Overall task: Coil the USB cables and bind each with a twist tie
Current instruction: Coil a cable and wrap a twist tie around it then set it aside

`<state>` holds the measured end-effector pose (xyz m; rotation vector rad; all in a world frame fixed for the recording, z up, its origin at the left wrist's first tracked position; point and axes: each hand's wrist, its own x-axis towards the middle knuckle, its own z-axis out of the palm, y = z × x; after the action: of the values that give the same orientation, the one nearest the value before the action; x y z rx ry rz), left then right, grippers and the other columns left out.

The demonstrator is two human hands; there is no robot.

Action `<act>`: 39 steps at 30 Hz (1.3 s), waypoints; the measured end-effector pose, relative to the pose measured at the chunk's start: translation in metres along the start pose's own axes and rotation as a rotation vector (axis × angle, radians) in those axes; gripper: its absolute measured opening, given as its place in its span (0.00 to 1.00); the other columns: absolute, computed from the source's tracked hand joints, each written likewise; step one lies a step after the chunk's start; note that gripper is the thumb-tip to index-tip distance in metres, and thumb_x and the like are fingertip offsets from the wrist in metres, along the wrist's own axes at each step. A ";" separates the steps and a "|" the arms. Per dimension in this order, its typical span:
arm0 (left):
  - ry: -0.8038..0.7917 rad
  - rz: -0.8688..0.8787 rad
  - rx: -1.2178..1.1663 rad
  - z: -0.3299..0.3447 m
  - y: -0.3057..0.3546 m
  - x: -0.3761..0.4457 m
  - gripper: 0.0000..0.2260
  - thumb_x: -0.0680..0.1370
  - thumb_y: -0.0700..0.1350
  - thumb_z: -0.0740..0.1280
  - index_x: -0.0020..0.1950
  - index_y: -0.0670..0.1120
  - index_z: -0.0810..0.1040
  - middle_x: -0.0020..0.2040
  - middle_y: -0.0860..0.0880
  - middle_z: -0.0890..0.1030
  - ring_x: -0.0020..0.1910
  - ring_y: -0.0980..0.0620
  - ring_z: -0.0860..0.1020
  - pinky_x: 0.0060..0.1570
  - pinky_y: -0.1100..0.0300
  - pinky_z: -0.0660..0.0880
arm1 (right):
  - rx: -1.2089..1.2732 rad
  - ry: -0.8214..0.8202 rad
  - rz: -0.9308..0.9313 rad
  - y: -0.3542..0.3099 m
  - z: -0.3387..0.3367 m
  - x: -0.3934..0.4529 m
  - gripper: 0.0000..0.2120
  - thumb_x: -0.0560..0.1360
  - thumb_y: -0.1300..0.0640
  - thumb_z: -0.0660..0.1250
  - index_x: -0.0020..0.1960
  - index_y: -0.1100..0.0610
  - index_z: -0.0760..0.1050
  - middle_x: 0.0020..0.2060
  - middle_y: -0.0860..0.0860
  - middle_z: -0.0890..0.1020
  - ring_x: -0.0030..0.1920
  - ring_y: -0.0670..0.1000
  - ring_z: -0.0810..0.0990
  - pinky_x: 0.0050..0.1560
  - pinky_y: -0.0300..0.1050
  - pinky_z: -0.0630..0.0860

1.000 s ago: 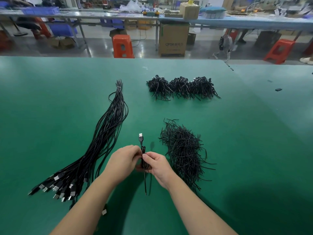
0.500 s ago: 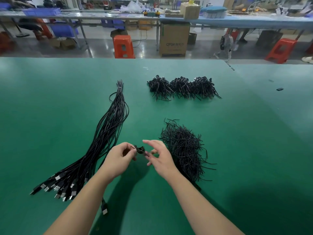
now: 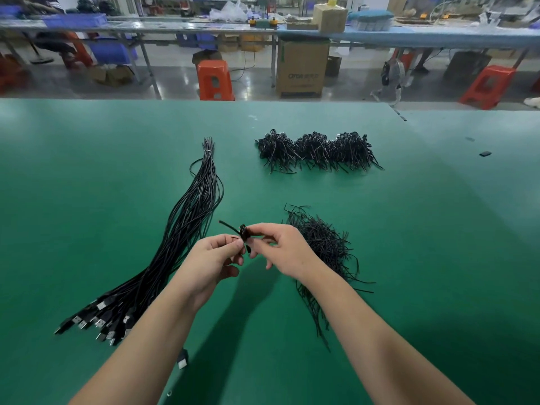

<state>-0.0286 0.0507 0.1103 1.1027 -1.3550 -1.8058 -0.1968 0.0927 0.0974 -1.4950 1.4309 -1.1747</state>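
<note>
A small coiled black USB cable (image 3: 244, 231) is held above the green table (image 3: 423, 258), with a thin black twist tie end (image 3: 228, 225) sticking out up-left. My left hand (image 3: 214, 255) pinches it from the left and my right hand (image 3: 280, 247) pinches it from the right. A long bundle of straight black USB cables (image 3: 187, 226) lies to the left, with its plugs near the front left. A loose heap of black twist ties (image 3: 324, 247) lies just right of my right hand. Three piles of bound coils (image 3: 315, 150) sit farther back.
One loose USB plug (image 3: 182, 359) lies on the table under my left forearm. A small dark piece (image 3: 485, 153) lies far right. Beyond the table's far edge are orange stools (image 3: 214, 80), a cardboard box (image 3: 302, 68) and long workbenches.
The cable stood upright between both hands with its plug on top; it is now a tight little coil, raised and farther from me, and a tie end sticks out up-left.
</note>
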 end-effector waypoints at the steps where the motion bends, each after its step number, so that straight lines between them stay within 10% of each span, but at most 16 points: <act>1: -0.001 -0.008 -0.003 0.000 0.000 0.000 0.07 0.79 0.36 0.66 0.43 0.41 0.79 0.34 0.48 0.79 0.31 0.55 0.75 0.29 0.63 0.72 | -0.019 -0.009 0.000 -0.001 0.000 0.000 0.08 0.78 0.57 0.70 0.54 0.45 0.81 0.35 0.42 0.84 0.35 0.41 0.81 0.30 0.39 0.76; 6: 0.108 0.178 0.347 0.000 -0.002 0.001 0.06 0.79 0.38 0.68 0.43 0.41 0.78 0.33 0.50 0.79 0.32 0.54 0.73 0.33 0.61 0.72 | -0.133 0.006 0.125 -0.003 0.000 0.003 0.07 0.79 0.52 0.68 0.51 0.55 0.81 0.27 0.45 0.80 0.25 0.44 0.75 0.33 0.46 0.77; 13: 0.113 1.027 1.353 0.002 -0.004 -0.010 0.04 0.77 0.36 0.65 0.43 0.41 0.78 0.39 0.46 0.77 0.37 0.43 0.76 0.37 0.48 0.74 | 0.169 0.023 0.367 -0.009 0.000 0.003 0.04 0.79 0.54 0.67 0.51 0.54 0.74 0.33 0.55 0.85 0.27 0.52 0.70 0.23 0.38 0.65; 19: 0.218 0.574 0.765 0.000 0.001 -0.007 0.07 0.78 0.39 0.68 0.42 0.48 0.77 0.36 0.56 0.79 0.34 0.58 0.74 0.36 0.68 0.68 | 0.632 -0.207 0.233 -0.009 -0.008 -0.006 0.10 0.83 0.65 0.60 0.61 0.57 0.75 0.41 0.55 0.84 0.38 0.52 0.79 0.41 0.44 0.80; 23: 0.132 0.240 0.323 0.000 0.001 -0.001 0.06 0.79 0.37 0.68 0.42 0.44 0.80 0.31 0.51 0.79 0.30 0.56 0.73 0.35 0.61 0.69 | 0.343 -0.137 0.182 -0.011 -0.006 -0.003 0.09 0.80 0.65 0.65 0.59 0.59 0.80 0.32 0.45 0.80 0.30 0.44 0.73 0.34 0.36 0.73; 26: 0.169 0.347 0.498 0.002 -0.002 -0.004 0.06 0.78 0.39 0.69 0.42 0.46 0.79 0.31 0.55 0.78 0.30 0.57 0.73 0.34 0.63 0.68 | 0.091 -0.036 0.180 -0.009 -0.008 -0.001 0.05 0.78 0.53 0.70 0.51 0.54 0.83 0.24 0.40 0.74 0.24 0.39 0.68 0.28 0.31 0.63; 32: 0.201 1.129 1.454 -0.001 -0.006 -0.006 0.05 0.76 0.35 0.67 0.43 0.45 0.79 0.39 0.51 0.79 0.37 0.46 0.77 0.42 0.52 0.69 | 0.293 -0.077 0.458 -0.009 -0.005 -0.003 0.13 0.80 0.49 0.67 0.52 0.58 0.83 0.35 0.53 0.83 0.25 0.45 0.61 0.23 0.38 0.58; 39: 0.215 0.550 0.697 0.007 -0.007 -0.007 0.07 0.79 0.39 0.68 0.41 0.48 0.78 0.34 0.55 0.79 0.35 0.58 0.75 0.39 0.64 0.70 | 0.315 -0.063 0.258 -0.008 -0.013 -0.008 0.14 0.82 0.60 0.61 0.62 0.44 0.77 0.37 0.51 0.79 0.30 0.47 0.74 0.27 0.39 0.70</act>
<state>-0.0312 0.0614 0.1066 1.0600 -1.9714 -0.8080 -0.2063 0.1026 0.1076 -1.0873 1.2832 -1.1213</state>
